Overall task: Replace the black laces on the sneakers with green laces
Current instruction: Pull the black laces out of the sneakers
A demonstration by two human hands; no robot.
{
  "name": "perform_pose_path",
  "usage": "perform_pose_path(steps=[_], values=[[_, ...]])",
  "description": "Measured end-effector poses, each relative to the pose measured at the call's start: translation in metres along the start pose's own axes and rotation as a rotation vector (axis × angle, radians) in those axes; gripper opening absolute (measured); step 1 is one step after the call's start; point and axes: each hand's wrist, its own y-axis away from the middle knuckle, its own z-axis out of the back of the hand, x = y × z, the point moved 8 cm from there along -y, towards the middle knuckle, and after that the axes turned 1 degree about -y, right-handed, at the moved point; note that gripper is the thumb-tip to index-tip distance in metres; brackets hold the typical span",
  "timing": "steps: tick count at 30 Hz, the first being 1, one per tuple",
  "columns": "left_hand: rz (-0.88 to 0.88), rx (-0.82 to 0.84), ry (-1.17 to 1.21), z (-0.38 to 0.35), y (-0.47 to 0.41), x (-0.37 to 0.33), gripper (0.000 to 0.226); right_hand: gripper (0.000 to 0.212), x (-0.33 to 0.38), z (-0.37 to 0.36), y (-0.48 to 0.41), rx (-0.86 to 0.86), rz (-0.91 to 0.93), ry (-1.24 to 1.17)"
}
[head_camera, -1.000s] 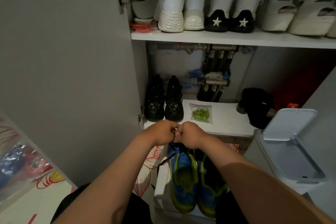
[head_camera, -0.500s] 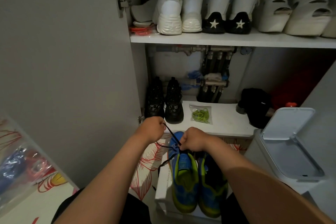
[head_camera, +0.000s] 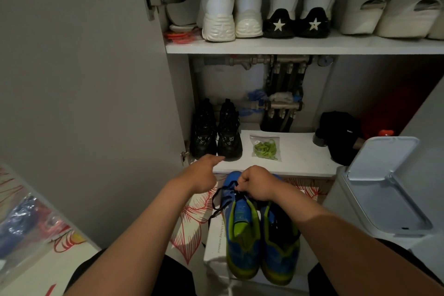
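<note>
- Sneakers (head_camera: 242, 230): a blue pair with lime-green trim, side by side with toes toward the cabinet. They rest on a white box (head_camera: 215, 245) low in the middle of my view, in front of the lower shelf (head_camera: 295, 158).
- Black lace (head_camera: 217, 202): a loose length trails from the throat of the left-hand sneaker, down and to the left past the box edge. The other sneaker's lacing is too dark for me to read.
- Right hand (head_camera: 255, 182): fingers curled tight over the top of the left-hand sneaker's lacing, pinching the black lace where it leaves the shoe.
- Left hand (head_camera: 201, 175): apart from the sneakers, raised to their left, fingers stretched forward toward the shelf edge. I see nothing held in it.
- Green laces (head_camera: 265, 149): bunched inside a clear zip bag (head_camera: 264, 138) that lies flat on the lower shelf, beyond both hands.
- Black shoes (head_camera: 217, 132): a pair standing at the left end of that shelf, near the bag. A black cap (head_camera: 341, 134) sits at the right end.
- Pipes (head_camera: 281, 103): metal fittings on the back wall behind the lower shelf.
- Upper shelf (head_camera: 288, 47): a row of white shoes, heels toward me. One pair has black heels with white stars (head_camera: 296, 23).
- Surroundings: the open cabinet door (head_camera: 84, 79) stands at left and a grey bin (head_camera: 384, 190) with a flap lid at right. A red-flowered floor covering (head_camera: 192, 218) lies beneath the box.
</note>
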Motion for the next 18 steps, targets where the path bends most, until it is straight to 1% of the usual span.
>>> perform_pose_path(steps=[2, 4, 6, 8, 11, 12, 13, 15, 16, 18], values=[[-0.095, -0.003, 0.055, -0.004, 0.0, -0.018, 0.06, 0.015, 0.001, 0.004, 0.0, -0.041, 0.029, -0.084], [-0.132, 0.037, 0.071, -0.011, -0.002, -0.027, 0.044, 0.01, 0.002, 0.006, -0.001, -0.069, 0.045, -0.152], [-0.124, 0.059, 0.03, -0.015, -0.005, -0.025, 0.028, 0.008, 0.0, 0.008, -0.003, -0.083, 0.037, -0.199], [-0.076, 0.048, -0.014, -0.016, -0.008, -0.018, 0.011, 0.008, -0.004, 0.008, -0.004, -0.084, 0.023, -0.234], [-0.032, -0.01, -0.048, -0.012, -0.011, -0.01, 0.011, 0.009, -0.006, 0.006, -0.004, -0.066, 0.01, -0.272], [-0.037, -0.035, -0.041, -0.011, -0.011, -0.01, 0.007, 0.01, -0.005, 0.004, -0.004, -0.054, 0.014, -0.284], [-0.05, -0.055, -0.017, -0.011, -0.011, -0.01, 0.009, 0.01, -0.003, 0.003, -0.004, -0.044, 0.019, -0.295], [-0.084, -0.034, 0.041, -0.014, -0.011, -0.012, 0.034, 0.01, 0.0, 0.001, -0.005, -0.041, 0.026, -0.317], [-0.097, -0.009, 0.06, -0.017, -0.011, -0.014, 0.038, 0.011, 0.001, 0.001, -0.006, -0.047, 0.029, -0.327], [-0.119, 0.009, 0.034, -0.019, -0.012, -0.017, 0.03, 0.014, 0.001, 0.001, -0.009, -0.062, 0.036, -0.341]])
